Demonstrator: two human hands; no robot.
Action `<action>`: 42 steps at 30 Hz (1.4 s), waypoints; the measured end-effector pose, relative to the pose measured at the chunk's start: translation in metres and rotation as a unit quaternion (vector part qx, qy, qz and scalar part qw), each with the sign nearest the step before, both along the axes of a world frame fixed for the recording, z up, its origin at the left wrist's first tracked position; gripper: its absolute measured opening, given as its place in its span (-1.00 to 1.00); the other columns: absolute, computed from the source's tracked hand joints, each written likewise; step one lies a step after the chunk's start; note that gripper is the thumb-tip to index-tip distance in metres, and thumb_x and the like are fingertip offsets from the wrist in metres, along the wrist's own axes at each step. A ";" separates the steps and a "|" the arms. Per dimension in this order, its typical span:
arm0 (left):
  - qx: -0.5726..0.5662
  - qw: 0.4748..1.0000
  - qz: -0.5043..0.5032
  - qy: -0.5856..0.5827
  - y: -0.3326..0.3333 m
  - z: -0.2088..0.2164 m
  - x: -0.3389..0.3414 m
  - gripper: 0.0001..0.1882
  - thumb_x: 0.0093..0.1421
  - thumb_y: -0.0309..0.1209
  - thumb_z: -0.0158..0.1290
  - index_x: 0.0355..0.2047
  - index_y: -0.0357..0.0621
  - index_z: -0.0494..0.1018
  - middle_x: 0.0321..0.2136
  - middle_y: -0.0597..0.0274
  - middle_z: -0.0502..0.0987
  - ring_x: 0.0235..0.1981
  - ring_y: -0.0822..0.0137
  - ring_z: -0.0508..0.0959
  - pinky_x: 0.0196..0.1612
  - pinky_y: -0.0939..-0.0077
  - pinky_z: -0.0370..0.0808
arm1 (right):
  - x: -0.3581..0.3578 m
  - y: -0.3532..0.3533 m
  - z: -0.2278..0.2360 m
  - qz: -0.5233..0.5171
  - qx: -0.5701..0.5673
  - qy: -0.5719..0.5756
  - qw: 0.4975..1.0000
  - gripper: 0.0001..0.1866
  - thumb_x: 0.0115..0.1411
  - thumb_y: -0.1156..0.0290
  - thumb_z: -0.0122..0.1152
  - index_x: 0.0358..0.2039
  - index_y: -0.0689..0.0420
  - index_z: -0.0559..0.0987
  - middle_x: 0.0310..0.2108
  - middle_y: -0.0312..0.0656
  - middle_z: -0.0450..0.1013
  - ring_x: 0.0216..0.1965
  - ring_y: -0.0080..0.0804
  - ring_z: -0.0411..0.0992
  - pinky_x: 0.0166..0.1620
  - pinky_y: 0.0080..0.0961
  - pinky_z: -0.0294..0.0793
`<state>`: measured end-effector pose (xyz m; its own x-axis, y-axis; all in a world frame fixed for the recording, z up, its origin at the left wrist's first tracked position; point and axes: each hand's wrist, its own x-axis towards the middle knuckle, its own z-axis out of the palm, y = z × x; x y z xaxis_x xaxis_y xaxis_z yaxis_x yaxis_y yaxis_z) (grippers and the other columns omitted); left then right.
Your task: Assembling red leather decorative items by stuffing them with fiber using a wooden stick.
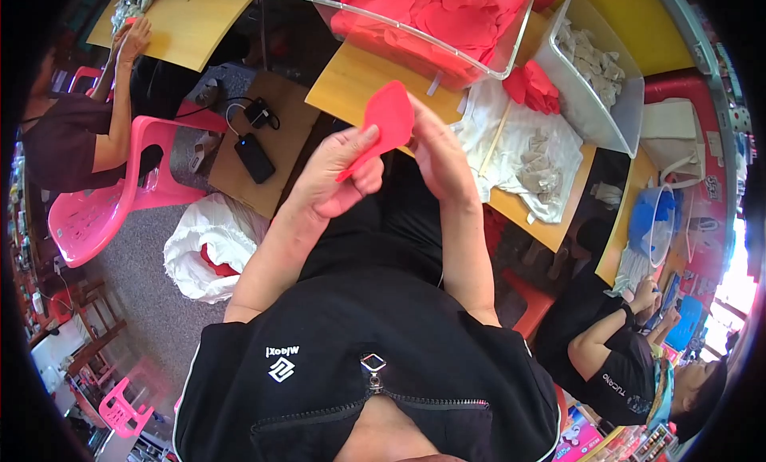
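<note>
A thin red petal-shaped piece [388, 117], perhaps several layers together, is held up in front of my body. My left hand [345, 165] is closed on its lower part, thumb on top and fingers curled beneath. At its right edge, my right hand [440, 157] grips the piece between thumb and fingers; some of those fingertips are hidden behind it. Beyond my hands, a clear plastic bin [415, 41] full of similar red pieces stands on the yellow table [351, 77]. A small stack of red pieces [533, 88] lies to the right of that bin.
On the table's right lie a white cloth [499, 155], a thin stick [495, 137] and a bin of pale scraps [598, 115]. A white sack [203, 254] and pink chair [120, 192] stand left. A power bank [254, 158] rests on cardboard. Co-workers sit on both sides.
</note>
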<state>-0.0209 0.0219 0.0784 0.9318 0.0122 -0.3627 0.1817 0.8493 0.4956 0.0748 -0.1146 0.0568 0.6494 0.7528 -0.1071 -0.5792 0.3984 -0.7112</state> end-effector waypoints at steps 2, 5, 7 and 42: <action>-0.123 0.986 -0.113 -0.016 0.000 0.002 -0.002 -0.73 0.34 -0.24 -0.12 -0.41 -0.15 0.36 -0.87 0.49 0.15 -0.86 0.59 0.11 -0.74 0.70 0.04 | -0.005 0.003 -0.001 0.060 0.012 -0.023 0.998 -0.50 0.29 0.26 0.01 0.16 0.27 0.29 -0.12 -0.23 0.45 -0.08 -0.52 0.37 -0.01 -0.55 0.31; -0.157 0.974 -0.154 -0.059 -0.002 -0.012 -0.008 -0.74 0.33 -0.25 -0.13 -0.39 -0.15 0.39 -0.88 0.49 0.16 -0.88 0.60 0.11 -0.75 0.72 0.04 | 0.002 0.002 -0.014 0.074 0.105 0.004 0.992 -0.79 0.20 0.48 0.14 -0.16 0.25 0.51 -0.29 -0.22 0.51 -0.28 -0.58 0.44 -0.13 -0.64 0.39; -0.140 0.975 -0.156 -0.076 0.004 -0.022 -0.012 -0.74 0.33 -0.26 -0.13 -0.39 -0.16 0.40 -0.88 0.48 0.19 -0.88 0.60 0.13 -0.75 0.72 0.05 | -0.005 0.007 -0.004 0.005 0.038 -0.039 0.999 -0.86 0.19 0.49 0.16 -0.25 0.25 0.51 -0.33 -0.24 0.51 -0.30 -0.57 0.44 -0.14 -0.63 0.39; 0.190 0.979 0.074 0.009 -0.014 -0.048 -0.019 -0.88 0.19 -0.45 0.09 -0.30 -0.24 0.52 -0.45 0.33 0.56 -0.46 0.56 0.52 -0.36 0.67 0.48 | -0.057 -0.040 -0.014 -0.065 -0.294 -0.152 0.941 -0.89 0.11 0.49 0.28 -0.40 0.26 0.56 -0.52 -0.26 0.52 -0.53 -0.63 0.45 -0.43 -0.75 0.38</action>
<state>-0.0397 0.0083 0.0299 0.9028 0.2846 -0.3225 0.0821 0.6219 0.7788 0.0183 -0.1543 0.0426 0.8003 0.5329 -0.2748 -0.2869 -0.0621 -0.9559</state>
